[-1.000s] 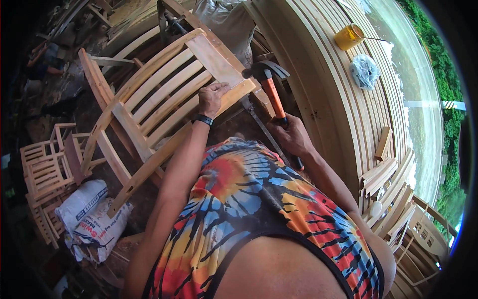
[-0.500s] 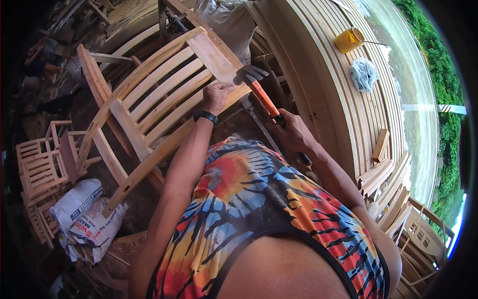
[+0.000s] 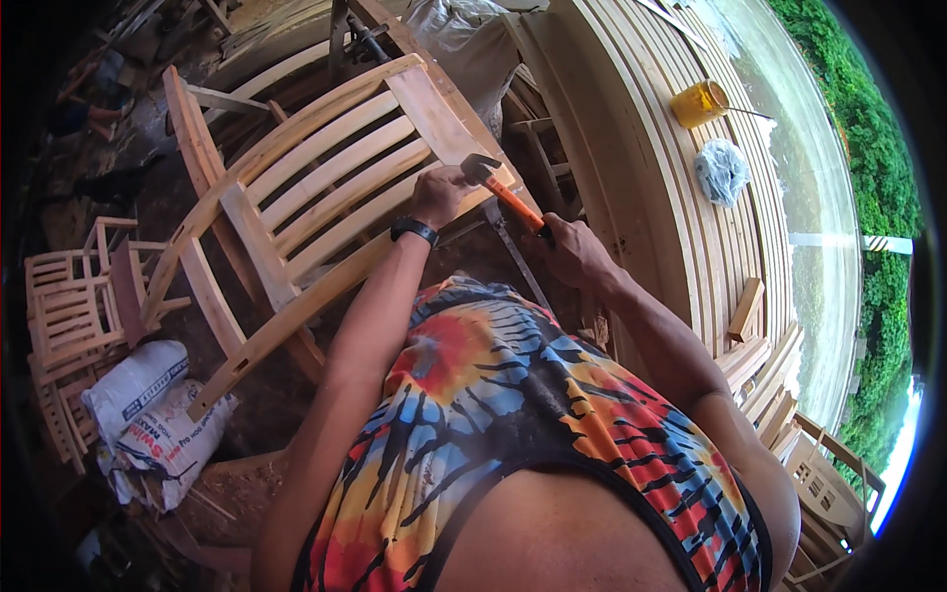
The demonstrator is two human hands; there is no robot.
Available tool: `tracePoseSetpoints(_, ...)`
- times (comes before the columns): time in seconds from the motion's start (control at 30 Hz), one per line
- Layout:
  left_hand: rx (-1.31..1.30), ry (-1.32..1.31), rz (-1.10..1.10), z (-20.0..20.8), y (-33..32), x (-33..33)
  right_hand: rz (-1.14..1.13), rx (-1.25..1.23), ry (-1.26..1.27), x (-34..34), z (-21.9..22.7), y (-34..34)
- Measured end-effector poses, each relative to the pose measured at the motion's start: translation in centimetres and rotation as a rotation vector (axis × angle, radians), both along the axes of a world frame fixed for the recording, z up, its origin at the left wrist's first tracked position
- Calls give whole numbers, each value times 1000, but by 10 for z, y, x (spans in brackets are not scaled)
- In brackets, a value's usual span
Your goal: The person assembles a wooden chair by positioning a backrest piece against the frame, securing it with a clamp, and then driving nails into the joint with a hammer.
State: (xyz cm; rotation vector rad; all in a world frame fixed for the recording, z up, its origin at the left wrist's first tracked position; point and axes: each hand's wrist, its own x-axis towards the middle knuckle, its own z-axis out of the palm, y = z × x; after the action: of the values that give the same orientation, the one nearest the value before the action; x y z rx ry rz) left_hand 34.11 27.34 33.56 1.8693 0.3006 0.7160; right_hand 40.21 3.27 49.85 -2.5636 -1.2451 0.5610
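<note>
Orange hammer [image 3: 505,194] handle is sitting wrapped in the right hand [image 3: 572,252], fingers curled tight round the lower end of it, and the dark head is now coming down right next to the left hand [image 3: 439,192]. Half a second back the head was up higher and further right, so it's swinging in. The left hand's fingers are bunched together, pressing on the edge of the chair frame [image 3: 326,187] just beside the hammer head; can't tell if they're pinching a nail. A black watch [image 3: 413,230] is sitting on that wrist.

Further out, the pale slatted frame is lying tilted across the middle, same spot as before. Lower left, two white sacks [image 3: 148,409] with red and dark print are slumping by small stacked chairs [image 3: 69,316]. Upper right, a yellow tub [image 3: 698,103] and a crumpled blue bag [image 3: 722,170] are resting on stacked boards [image 3: 641,197].
</note>
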Motion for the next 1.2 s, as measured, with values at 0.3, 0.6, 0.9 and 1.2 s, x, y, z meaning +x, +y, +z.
tracePoseSetpoints(0.3, -122, 217, 27, 2, -4, 0, 29, 15, -27, 6, -10, -4)
tracePoseSetpoints(0.6, -497, -77, -20, -54, 31, 0, 118, 400, 65, -23, 38, 11)
tracePoseSetpoints(0.9, -325, 18, 143, -58, 24, 12, 64, 149, 15, 4, 8, 9)
tracePoseSetpoints(1.2, -437, -19, 156, -55, 14, 21, -49, 57, 150, 15, -27, 2)
